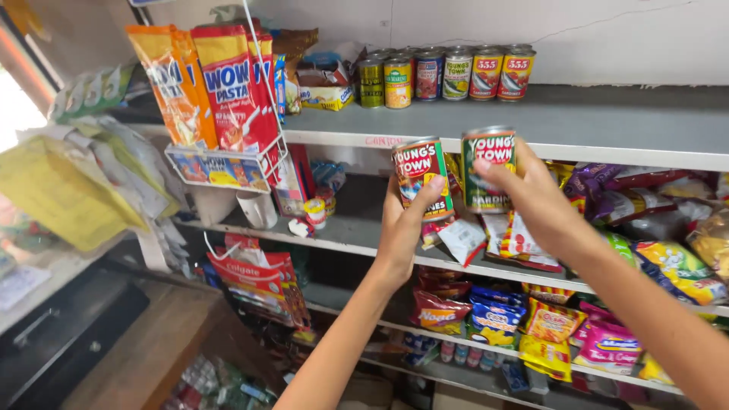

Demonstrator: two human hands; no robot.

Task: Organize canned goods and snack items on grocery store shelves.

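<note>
My left hand [402, 228] grips the red can [421, 178], my right hand [531, 201] grips the green can [488, 168], side by side below the top shelf [577, 125].

Two round tins sit mid-frame, side by side: a red-and-green can [422, 176] in the left hand [400, 228], a green can [488, 168] in the right hand [535, 199]. Along the top shelf at upper centre there's a row of cans [444, 74], yellow, green and red. Upper left, tall orange-and-red pasta bags [220, 80] stand in a wire rack. Lower right is stuffed with bright snack packets [558, 326], yellow, pink, blue.
</note>
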